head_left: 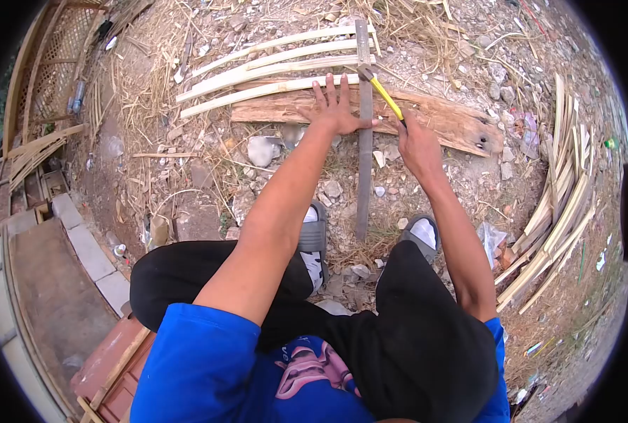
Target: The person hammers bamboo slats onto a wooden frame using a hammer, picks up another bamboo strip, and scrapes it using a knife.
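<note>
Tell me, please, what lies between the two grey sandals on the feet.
In the head view: the lower end of the long, flat, dark-grey strip, with stony ground around it.

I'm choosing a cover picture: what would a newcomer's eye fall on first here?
Probably the yellow-handled hammer in the right hand, its head at the long dark strip near top centre. Next, just left of it, the spread left hand, fingers reaching the nearest of the pale curved strips. The bright blue shirt at the bottom also stands out.
</note>
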Demonstrator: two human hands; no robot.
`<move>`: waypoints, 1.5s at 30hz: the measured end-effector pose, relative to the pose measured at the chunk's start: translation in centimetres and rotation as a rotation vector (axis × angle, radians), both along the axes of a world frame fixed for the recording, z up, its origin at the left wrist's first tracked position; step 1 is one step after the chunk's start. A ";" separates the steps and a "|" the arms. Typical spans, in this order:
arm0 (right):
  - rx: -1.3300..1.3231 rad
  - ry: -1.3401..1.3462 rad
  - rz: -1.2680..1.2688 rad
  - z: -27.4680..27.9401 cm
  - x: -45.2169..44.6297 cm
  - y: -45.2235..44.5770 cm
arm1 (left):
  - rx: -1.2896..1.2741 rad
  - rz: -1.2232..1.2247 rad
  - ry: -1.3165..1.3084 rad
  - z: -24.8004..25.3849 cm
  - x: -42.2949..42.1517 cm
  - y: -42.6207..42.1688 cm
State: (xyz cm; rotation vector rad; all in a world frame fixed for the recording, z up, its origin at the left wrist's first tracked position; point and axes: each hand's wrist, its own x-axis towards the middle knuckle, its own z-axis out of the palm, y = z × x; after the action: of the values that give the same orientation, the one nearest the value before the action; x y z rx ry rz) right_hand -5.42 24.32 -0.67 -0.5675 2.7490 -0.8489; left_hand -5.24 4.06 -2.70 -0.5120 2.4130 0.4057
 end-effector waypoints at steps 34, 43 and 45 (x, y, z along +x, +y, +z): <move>-0.317 -0.098 -0.296 0.0 3.1 2.6 | -0.019 0.045 0.287 0.4 1.7 1.3; -0.164 -0.137 -0.758 -4.5 13.1 15.0 | -0.157 0.265 0.592 -2.8 3.7 7.1; -0.219 -0.127 -0.814 -5.7 15.7 17.2 | -0.138 0.327 0.464 -0.4 2.7 7.2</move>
State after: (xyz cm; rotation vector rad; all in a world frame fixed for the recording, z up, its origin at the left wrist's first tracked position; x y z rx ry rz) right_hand 10.29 41.49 -6.38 0.6199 2.7574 -1.2863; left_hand -2.55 11.29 -3.09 -0.9715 2.8203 0.5472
